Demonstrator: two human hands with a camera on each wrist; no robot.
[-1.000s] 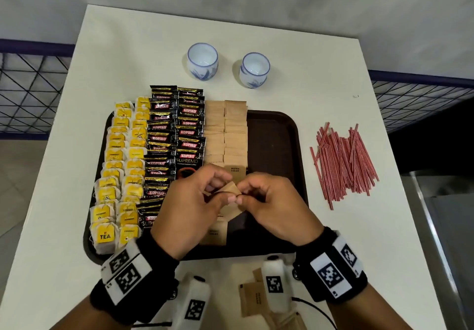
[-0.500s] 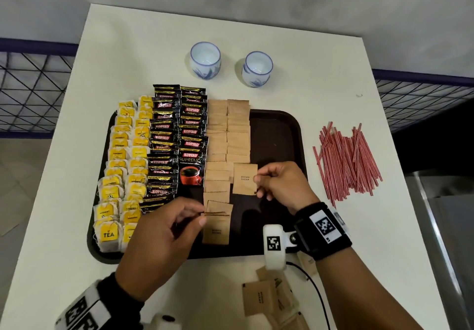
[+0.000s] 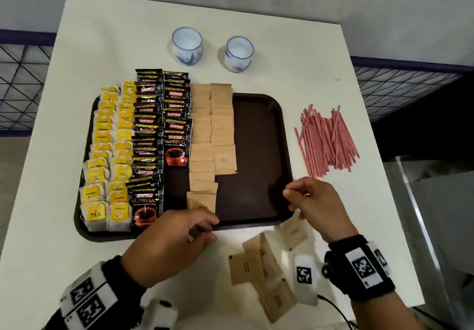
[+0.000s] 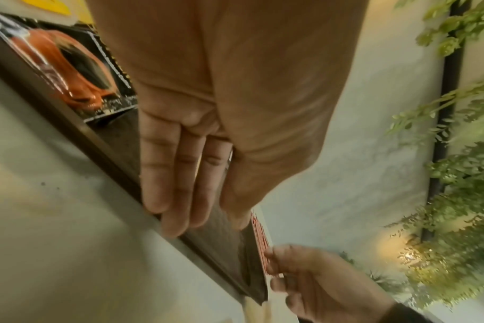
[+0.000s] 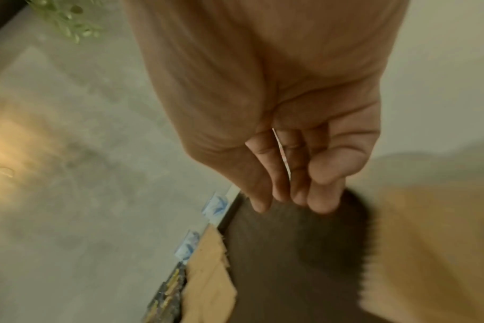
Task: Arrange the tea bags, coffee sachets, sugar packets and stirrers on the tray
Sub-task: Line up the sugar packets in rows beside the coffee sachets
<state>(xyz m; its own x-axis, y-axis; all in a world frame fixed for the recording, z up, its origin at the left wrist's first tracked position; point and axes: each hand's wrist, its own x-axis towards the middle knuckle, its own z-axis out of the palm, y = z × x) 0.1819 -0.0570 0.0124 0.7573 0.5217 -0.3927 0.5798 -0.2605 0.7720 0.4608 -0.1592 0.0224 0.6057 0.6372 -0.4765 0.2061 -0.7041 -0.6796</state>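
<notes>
Fingers (image 4: 180,174) of both hands hang loose — empty — over the tray (image 3: 259,124).

In the head view the left hand (image 3: 174,242) covers the near end of the sugar packets' (image 3: 202,201) left column and part of the tray's (image 3: 259,223) near rim; its fingertips are out of sight. The right hand (image 3: 318,209) hides a corner of one loose sugar packet (image 3: 293,231) on the desk (image 3: 282,78). Print on the packets is too small to read. The right wrist view is smeared: a tan shape (image 5: 428,251) at lower right has no clear outline. The left wrist view cuts off the coffee sachet (image 4: 69,65) at upper left.
</notes>
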